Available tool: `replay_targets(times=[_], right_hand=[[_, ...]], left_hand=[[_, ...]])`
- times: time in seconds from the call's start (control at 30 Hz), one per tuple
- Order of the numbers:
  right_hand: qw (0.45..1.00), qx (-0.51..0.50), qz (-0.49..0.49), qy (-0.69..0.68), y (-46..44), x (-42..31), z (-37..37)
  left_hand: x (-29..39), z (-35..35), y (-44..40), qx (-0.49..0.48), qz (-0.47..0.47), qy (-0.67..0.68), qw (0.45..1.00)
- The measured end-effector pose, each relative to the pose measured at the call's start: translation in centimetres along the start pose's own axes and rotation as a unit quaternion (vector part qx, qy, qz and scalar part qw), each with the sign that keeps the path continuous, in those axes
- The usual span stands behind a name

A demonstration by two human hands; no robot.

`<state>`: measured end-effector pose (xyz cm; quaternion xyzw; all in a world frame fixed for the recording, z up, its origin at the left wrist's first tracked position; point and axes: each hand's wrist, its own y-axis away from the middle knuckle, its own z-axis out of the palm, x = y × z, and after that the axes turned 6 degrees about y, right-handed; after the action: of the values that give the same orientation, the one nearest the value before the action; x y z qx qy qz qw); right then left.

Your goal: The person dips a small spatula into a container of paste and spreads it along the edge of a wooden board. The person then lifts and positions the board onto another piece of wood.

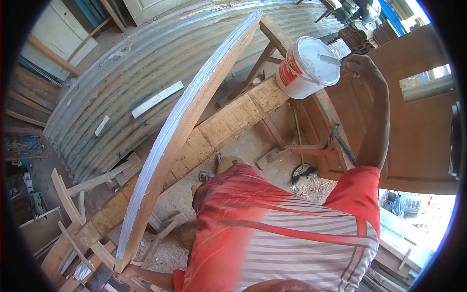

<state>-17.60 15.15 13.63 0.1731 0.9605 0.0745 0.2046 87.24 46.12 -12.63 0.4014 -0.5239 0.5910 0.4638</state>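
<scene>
A long curved wooden piece (pixel 180 146) lies at a slant across a narrow plank bench. White paste (pixel 168 135) coats its upper face from end to end. My left hand (pixel 127 273) is closed round the near lower end of this piece. My right hand (pixel 360 67) pinches a flat, white-smeared spreader (pixel 332 60), whose blade is over the open mouth of a white bucket (pixel 304 87) with a red label. The bucket stands at the far right end of the bench, and white paste shows inside it.
The plank bench (pixel 248 104) rests on wooden trestles. A hammer (pixel 344 146) hangs by the right trestle, near a wooden door (pixel 360 102). Corrugated sheets (pixel 121 73) with loose wood strips lie beyond. Wood shavings (pixel 314 189) and offcuts cover the floor.
</scene>
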Motion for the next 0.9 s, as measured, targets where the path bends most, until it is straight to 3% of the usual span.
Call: replay_targets(times=[0.17, 0.27, 0.37, 0.57, 0.7, 0.8, 0.9], right_hand=[[0.99, 0.074, -0.047, -0.109, 0.7, -0.5, 0.9], [0.982, 0.115, -0.11, -0.103, -3.5, -2.7, 2.2], [0.986, 0.073, -0.145, -0.033, -9.9, -6.0, 3.7], [0.955, 0.175, -0.237, 0.021, -19.1, -8.2, 9.0], [0.933, 0.179, -0.287, 0.121, -17.6, -9.3, 11.7], [0.942, 0.142, -0.293, 0.08, -13.6, -11.6, 11.2], [0.938, 0.168, -0.301, 0.04, -14.3, -11.3, 11.1]], left_hand=[[-2.4, -3.0, -3.4, -0.041, 0.035, -0.039, 0.998], [-2.3, -3.6, -3.4, -0.036, 0.027, -0.053, 0.998], [-0.3, -1.8, -1.1, 0.011, -0.004, -0.037, 0.999], [1.3, 0.2, 0.2, 0.054, -0.072, 0.045, 0.995], [1.7, 0.3, 0.4, 0.027, -0.021, -0.019, 0.999], [1.9, 0.0, 1.2, 0.053, -0.035, -0.028, 0.998], [2.5, 0.6, 1.0, 0.068, -0.048, -0.037, 0.996]])
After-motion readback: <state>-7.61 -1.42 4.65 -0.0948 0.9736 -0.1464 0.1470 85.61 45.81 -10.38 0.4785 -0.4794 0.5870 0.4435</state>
